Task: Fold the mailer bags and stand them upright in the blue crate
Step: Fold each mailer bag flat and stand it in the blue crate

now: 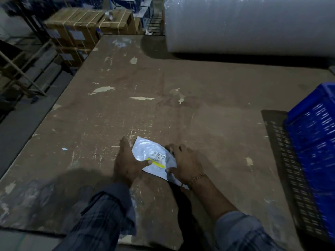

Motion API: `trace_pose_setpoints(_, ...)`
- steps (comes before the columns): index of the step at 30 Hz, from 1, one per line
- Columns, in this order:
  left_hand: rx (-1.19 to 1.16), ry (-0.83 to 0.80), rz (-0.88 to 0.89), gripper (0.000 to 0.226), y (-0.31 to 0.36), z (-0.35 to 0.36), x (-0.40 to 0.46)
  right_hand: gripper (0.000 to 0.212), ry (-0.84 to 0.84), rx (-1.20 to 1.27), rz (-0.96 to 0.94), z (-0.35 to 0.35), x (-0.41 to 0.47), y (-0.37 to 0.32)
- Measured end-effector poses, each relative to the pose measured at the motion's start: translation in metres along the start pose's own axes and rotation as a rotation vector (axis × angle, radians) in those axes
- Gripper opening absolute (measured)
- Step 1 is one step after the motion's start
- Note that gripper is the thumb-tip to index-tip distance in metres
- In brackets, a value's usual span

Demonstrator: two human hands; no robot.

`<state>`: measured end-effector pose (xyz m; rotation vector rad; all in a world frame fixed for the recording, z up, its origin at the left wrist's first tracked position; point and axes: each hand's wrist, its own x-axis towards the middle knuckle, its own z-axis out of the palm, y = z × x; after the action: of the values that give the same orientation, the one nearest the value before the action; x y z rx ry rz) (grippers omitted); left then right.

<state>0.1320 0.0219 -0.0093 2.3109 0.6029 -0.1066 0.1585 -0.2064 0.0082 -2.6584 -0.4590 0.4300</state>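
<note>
A white mailer bag (pixel 154 156) lies flat on the brown worktop (pixel 163 87), between both hands. The left hand (pixel 126 163) grips its left edge, thumb on top, fingers (pixel 125 142) underneath. The right hand (pixel 184 163) presses the right side with curled fingers (pixel 172 147) pinching the edge. The blue crate (pixel 315 142) stands well apart, at right.

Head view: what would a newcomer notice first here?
First, the white mailer bag near the table's front edge, held between the left hand and right hand. Then the blue crate at the right and the huge bubble-wrap roll behind.
</note>
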Motion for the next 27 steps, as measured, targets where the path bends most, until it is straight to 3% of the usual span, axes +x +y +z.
trace_pose_setpoints(4,-0.102,-0.16,0.188,0.038,0.05,-0.013,-0.028,0.048,0.039,0.072,0.019,-0.031,-0.028,0.025)
trace_pose_setpoints(6,-0.249,-0.224,0.303,0.015,0.089,-0.018,-0.056,0.033,0.139,0.077,-0.012,-0.059,-0.052,0.038)
trace_pose_setpoints(8,-0.363,-0.236,0.358,0.012,0.133,-0.019,-0.087,0.03,0.239,0.103,-0.03,-0.099,-0.082,0.05)
trace_pose_setpoints(12,-0.508,-0.112,0.42,0.01,0.222,-0.003,-0.144,0.023,0.443,0.213,-0.12,-0.19,-0.15,0.078)
trace_pose_setpoints(15,-0.578,-0.064,0.505,0.018,0.285,0.02,-0.184,0.015,0.595,0.119,-0.151,-0.251,-0.198,0.107)
trace_pose_setpoints(19,-0.712,-0.033,0.596,0.015,0.348,0.065,-0.223,0.021,0.732,0.049,-0.132,-0.305,-0.256,0.156)
trace_pose_setpoints(21,-0.775,-0.005,0.622,0.049,0.374,0.101,-0.241,0.018,0.783,0.038,-0.126,-0.325,-0.29,0.188)
trace_pose_setpoints(23,-1.01,-0.155,0.557,0.078,0.399,0.139,-0.261,0.02,0.819,0.054,-0.106,-0.341,-0.325,0.218)
trace_pose_setpoints(25,-1.148,-0.273,0.52,0.068,0.427,0.176,-0.284,0.028,0.843,0.046,-0.066,-0.357,-0.357,0.254)
trace_pose_setpoints(27,-1.011,-0.281,0.531,0.041,0.457,0.2,-0.31,0.028,0.825,0.041,-0.004,-0.369,-0.386,0.292)
